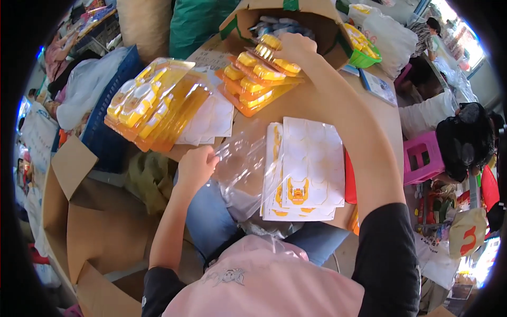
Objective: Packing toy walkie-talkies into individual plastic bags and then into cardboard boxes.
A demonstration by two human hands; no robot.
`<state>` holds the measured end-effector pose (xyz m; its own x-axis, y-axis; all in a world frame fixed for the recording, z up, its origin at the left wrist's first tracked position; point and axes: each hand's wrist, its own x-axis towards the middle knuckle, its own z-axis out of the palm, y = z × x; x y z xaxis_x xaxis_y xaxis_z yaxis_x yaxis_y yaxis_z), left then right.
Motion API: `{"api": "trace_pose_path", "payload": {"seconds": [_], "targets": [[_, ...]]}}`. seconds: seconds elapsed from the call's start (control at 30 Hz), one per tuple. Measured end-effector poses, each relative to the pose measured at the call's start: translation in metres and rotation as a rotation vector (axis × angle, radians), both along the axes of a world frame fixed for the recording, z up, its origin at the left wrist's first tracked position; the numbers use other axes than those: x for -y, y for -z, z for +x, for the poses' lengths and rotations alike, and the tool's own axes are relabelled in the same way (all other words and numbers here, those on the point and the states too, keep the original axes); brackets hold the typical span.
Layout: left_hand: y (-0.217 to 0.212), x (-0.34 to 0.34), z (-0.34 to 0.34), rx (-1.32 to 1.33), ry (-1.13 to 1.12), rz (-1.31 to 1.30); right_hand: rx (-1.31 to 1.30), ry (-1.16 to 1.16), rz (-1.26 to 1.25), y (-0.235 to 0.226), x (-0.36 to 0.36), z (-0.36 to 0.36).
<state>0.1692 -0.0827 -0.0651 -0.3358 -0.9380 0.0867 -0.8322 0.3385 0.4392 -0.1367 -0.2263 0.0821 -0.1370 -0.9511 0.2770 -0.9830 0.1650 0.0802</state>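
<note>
My left hand [196, 168] is closed, pinching the edge of a clear plastic blister shell [240, 158] above my lap. Beside the shell lies a stack of white printed cards [312, 158] with yellow and orange drawings. My right hand [296, 48] is stretched far forward at the mouth of a cardboard box [330, 39], next to a round yellow piece [268, 45]. Its fingers are largely hidden, so whether it grips that piece is unclear. Just below it are piled orange cards with yellow toy parts [253, 79]. Bluish pieces [282, 25] show inside the box.
Left on the table are stacked orange-backed blister packs [150, 105] and loose white sheets [208, 119]. A green basket [364, 57] of yellow parts stands far right. A blue crate [113, 100] and an opened carton [105, 227] stand left; a pink stool [423, 157] is right.
</note>
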Motion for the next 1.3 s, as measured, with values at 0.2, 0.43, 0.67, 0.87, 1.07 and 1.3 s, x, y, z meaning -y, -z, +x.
{"api": "trace_pose_path", "payload": {"seconds": [0.2,0.43,0.67,0.87,1.07,1.3], "targets": [[-0.037,-0.020,0.023,-0.444,-0.074,0.202,0.105,-0.344,-0.366,0.017,-0.034,0.003],[-0.067,-0.027,-0.014,-0.706,-0.113,0.138,1.241,-0.215,-0.279,0.090,-0.192,0.013],[-0.067,-0.042,-0.063,-0.670,0.329,0.239,1.492,0.022,-0.310,0.027,-0.212,-0.085],[-0.059,-0.048,-0.034,-0.390,0.401,0.094,0.837,0.235,-0.228,0.098,-0.171,-0.254],[-0.059,-0.090,0.042,-0.223,0.041,0.077,0.155,-0.346,-0.109,0.056,-0.074,-0.089],[-0.134,-0.172,0.087,-0.104,-0.277,-0.134,0.197,-0.897,-0.165,0.107,0.014,-0.120]]}}
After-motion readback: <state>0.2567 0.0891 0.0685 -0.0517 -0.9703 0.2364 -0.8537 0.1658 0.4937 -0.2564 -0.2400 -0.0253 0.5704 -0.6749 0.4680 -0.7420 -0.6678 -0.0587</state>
